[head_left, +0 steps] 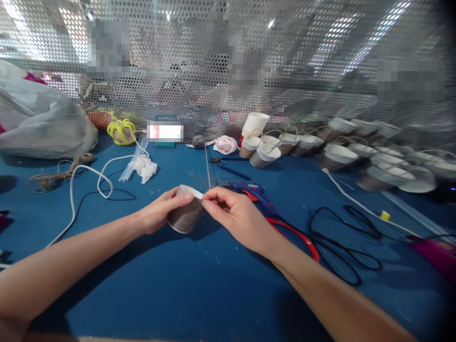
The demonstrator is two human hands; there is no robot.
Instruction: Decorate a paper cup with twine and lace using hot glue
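A small paper cup (185, 216) with a grey-brown wrapped side and a white rim is tilted above the table. My left hand (166, 206) is closed around its left side, thumb near the rim. At the rim's right edge, my right hand (230, 211) pinches with thumb and forefinger; what lies between those fingertips is too small to make out. Just behind my right hand lies a blue glue gun (258, 191) with a red part. A thin pale cord (207, 166) runs over the table toward that hand, near the grey ball of twine (198, 141).
Several wrapped cups with handles (340, 156) crowd the right side, near stacked white cups (255, 124). Blue-handled pliers (228, 166) and a pink ribbon roll (225, 144) lie mid-table. A white cable (73, 199), black cable (335, 247) and plastic bag (42, 118) are around.
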